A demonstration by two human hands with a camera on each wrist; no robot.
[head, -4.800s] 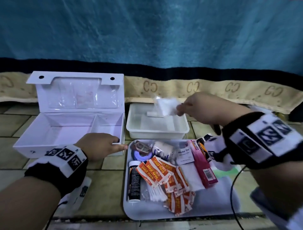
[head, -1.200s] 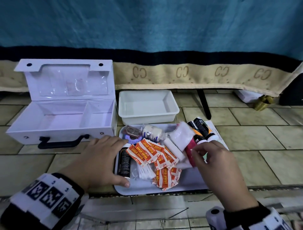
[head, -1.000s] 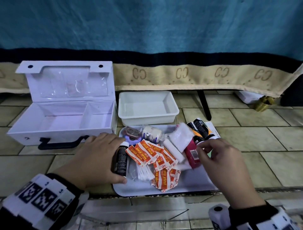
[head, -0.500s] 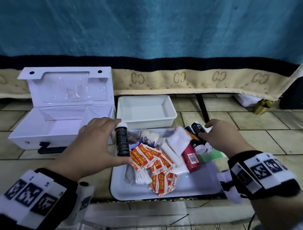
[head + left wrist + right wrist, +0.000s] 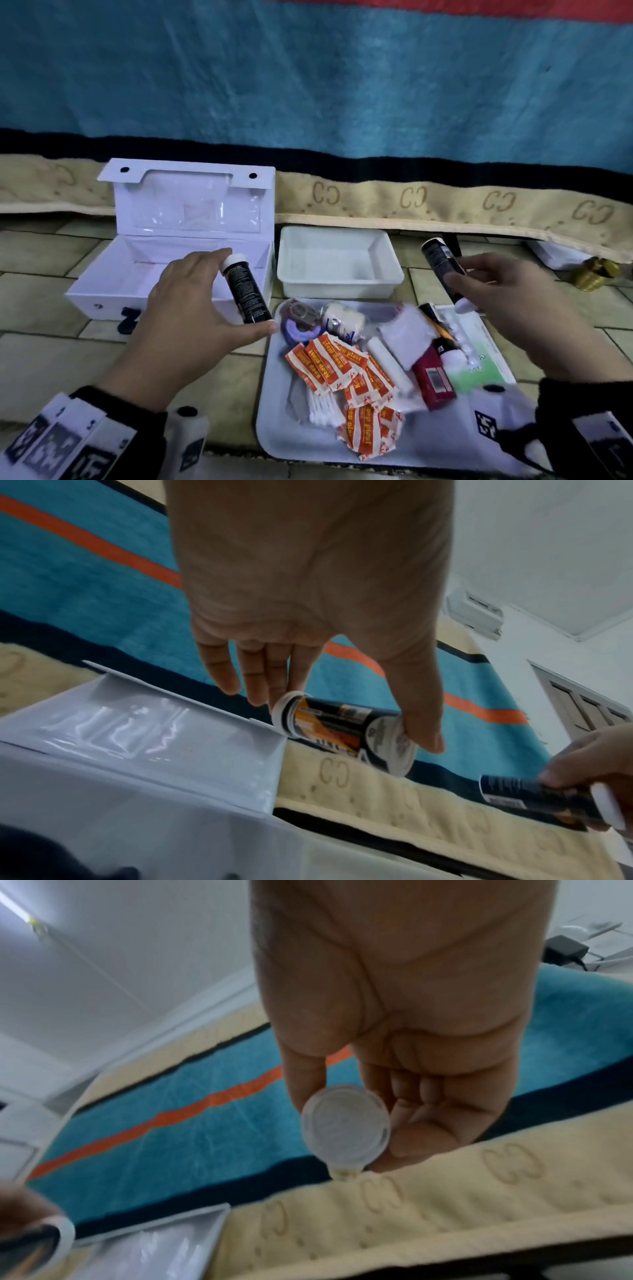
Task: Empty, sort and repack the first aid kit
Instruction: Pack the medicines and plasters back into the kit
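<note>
Head view: we count two black tubes, one pinched end to end in our left hand [image 5: 191, 318] over the open kit box [image 5: 113, 291], one gripped in our right hand [image 5: 513, 308] above the tray [image 5: 284, 442].

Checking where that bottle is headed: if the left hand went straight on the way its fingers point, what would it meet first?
Probably the open white first aid box. The left hand, holding a black bottle, points forward over the box's front wall, so its right-hand compartment, then the raised lid, lie ahead. Depth is uncertain.
</note>
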